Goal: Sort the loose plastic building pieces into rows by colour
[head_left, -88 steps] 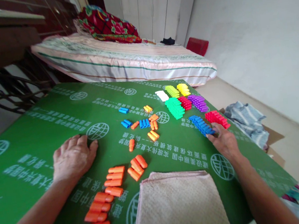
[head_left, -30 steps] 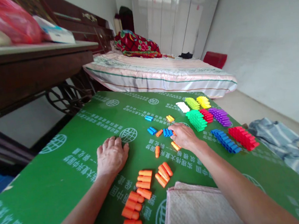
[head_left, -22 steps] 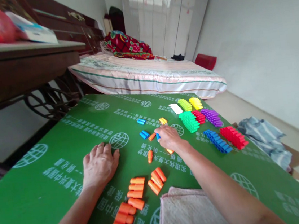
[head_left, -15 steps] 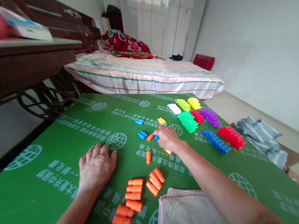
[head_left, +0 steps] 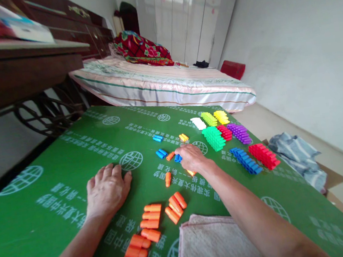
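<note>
My left hand (head_left: 106, 190) lies palm down on the green tabletop (head_left: 63, 242), fingers loosely stretched, holding nothing. My right hand (head_left: 192, 158) is closed at the middle of the board, its fingertips on small blue plastic pieces (head_left: 177, 158) that they partly cover. Just left of those fingers is a single orange bullet-shaped piece (head_left: 170, 156). Another pair of blue pieces (head_left: 161, 153) lies further left, with lighter blue ones (head_left: 158, 138) behind. Yellow-orange pieces (head_left: 184, 137) sit beyond the hand, and an orange piece (head_left: 191, 172) shows partly beneath it. One more orange piece (head_left: 168, 179) lies nearer to me.
Orange pieces stand grouped in front, in a cluster (head_left: 175, 207) and a long row (head_left: 133, 253). Coloured blocks of pieces, such as green (head_left: 213, 138), purple (head_left: 239, 133) and red (head_left: 264, 156), fill the right. A folded cloth (head_left: 217, 244) lies at the near edge; a bed (head_left: 160, 84) stands behind.
The view has shifted slightly. More of the blue pieces now shows beside my right fingertips, which stay at nearly the same place. My left hand rests as before.
</note>
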Motion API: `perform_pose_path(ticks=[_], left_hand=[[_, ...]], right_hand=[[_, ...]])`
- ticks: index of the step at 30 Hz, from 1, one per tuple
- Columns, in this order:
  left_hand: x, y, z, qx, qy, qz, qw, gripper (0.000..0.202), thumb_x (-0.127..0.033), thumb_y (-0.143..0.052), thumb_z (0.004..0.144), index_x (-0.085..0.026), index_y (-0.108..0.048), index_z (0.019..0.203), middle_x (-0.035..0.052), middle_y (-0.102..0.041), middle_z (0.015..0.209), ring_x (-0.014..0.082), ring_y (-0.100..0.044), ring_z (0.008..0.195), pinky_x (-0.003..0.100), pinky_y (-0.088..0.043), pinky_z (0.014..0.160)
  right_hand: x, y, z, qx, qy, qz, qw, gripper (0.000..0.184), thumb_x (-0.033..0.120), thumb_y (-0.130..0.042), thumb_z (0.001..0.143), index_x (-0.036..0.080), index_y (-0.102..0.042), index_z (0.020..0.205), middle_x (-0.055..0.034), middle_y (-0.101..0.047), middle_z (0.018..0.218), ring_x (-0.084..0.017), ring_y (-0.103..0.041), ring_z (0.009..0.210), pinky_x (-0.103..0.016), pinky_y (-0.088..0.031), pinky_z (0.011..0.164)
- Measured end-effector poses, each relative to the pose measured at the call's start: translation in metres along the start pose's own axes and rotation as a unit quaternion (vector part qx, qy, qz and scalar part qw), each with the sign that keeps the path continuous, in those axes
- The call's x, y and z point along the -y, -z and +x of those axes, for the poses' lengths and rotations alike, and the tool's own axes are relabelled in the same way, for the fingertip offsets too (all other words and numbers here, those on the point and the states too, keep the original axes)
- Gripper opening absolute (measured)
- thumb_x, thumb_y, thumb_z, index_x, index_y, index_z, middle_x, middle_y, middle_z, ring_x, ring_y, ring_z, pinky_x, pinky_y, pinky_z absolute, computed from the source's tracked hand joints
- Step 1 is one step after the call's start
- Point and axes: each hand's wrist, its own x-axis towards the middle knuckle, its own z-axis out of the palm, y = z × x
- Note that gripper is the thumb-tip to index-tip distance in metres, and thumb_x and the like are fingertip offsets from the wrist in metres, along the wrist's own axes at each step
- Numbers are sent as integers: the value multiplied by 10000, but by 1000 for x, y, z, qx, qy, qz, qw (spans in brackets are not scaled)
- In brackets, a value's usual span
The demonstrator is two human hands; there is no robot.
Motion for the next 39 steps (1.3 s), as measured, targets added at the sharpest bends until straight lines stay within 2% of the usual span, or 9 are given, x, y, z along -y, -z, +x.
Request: perform_pose_path(ticks=[3, 6, 8, 10, 14, 16, 19, 26, 39], left_hand=[[0, 0, 1, 6, -3, -3, 1000, 615, -474, -188, 910, -89, -489, 1282, 162, -454, 1404, 332, -362, 1326, 512, -358, 1079], [0, 0, 2, 3, -5, -8, 1000, 618, -482, -179, 908, -93, -492, 1273, 166, -451, 1403, 336, -361, 1325, 517, -358, 1072], [1, -1, 2, 0, -4, -10, 1000, 610, -482, -185, 908, -97, -492, 1268, 167, -452, 1400, 339, -365, 1320, 519, -358, 1068], [1, -3, 2, 1, -5, -11, 1000, 597, -477, -196, 909, -100, -486, 1269, 166, -451, 1398, 340, -363, 1320, 520, -353, 1071], [0, -2, 2, 7, -5, -10, 1000, 573, -459, -217, 918, -92, -475, 1273, 173, -442, 1400, 340, -349, 1329, 516, -342, 1080], [-2, -1, 3, 10, -2, -9, 1000, 556, -450, -233, 922, -90, -476, 1269, 175, -442, 1398, 342, -350, 1328, 516, -343, 1079], [-4, 1, 3, 13, -5, -7, 1000, 541, -446, -243, 926, -90, -476, 1260, 177, -446, 1392, 346, -354, 1323, 517, -347, 1074], [-3, -3, 1, -6, -7, 7, 1000, 534, -453, -222, 923, -114, -494, 1233, 157, -473, 1367, 328, -379, 1304, 502, -375, 1055], [-2, -3, 1, -4, -9, 6, 1000, 558, -462, -205, 919, -113, -489, 1250, 153, -471, 1373, 325, -373, 1309, 503, -373, 1058]], right_hand=[[-5, 4, -10, -33, 7, 36, 999, 280, 90, -566, 792, 192, -699, 1017, -75, -695, 1043, -201, -637, 990, -298, -469, 853], [-25, 12, -35, -71, -13, 94, 993, 225, 169, -651, 761, 203, -708, 976, -54, -701, 990, -193, -647, 911, -300, -492, 805], [-51, 16, -58, -98, -34, 131, 986, 239, 190, -678, 740, 213, -710, 975, -46, -709, 980, -193, -653, 905, -308, -507, 801], [-85, 17, -80, -135, -86, 163, 973, 322, 212, -709, 710, 215, -702, 1032, -48, -721, 1020, -199, -666, 919, -332, -518, 836], [-155, 14, -114, -174, -200, 174, 949, 318, 216, -716, 671, 197, -712, 989, -63, -742, 976, -237, -691, 907, -408, -524, 885], [-180, 10, -123, -182, -235, 169, 940, 317, 221, -714, 661, 173, -715, 975, -84, -747, 938, -265, -696, 908, -435, -526, 881], [-203, -1, -129, -189, -257, 183, 930, 313, 246, -707, 672, 171, -716, 976, -88, -750, 908, -270, -700, 903, -424, -536, 858], [-223, -19, -127, -174, -271, 172, 931, 350, 293, -740, 666, 185, -713, 998, -88, -747, 944, -264, -699, 904, -401, -540, 861], [-219, -19, -123, -137, -285, 104, 943, 333, 325, -728, 705, 229, -702, 1023, -41, -747, 936, -207, -700, 873, -307, -529, 800]])
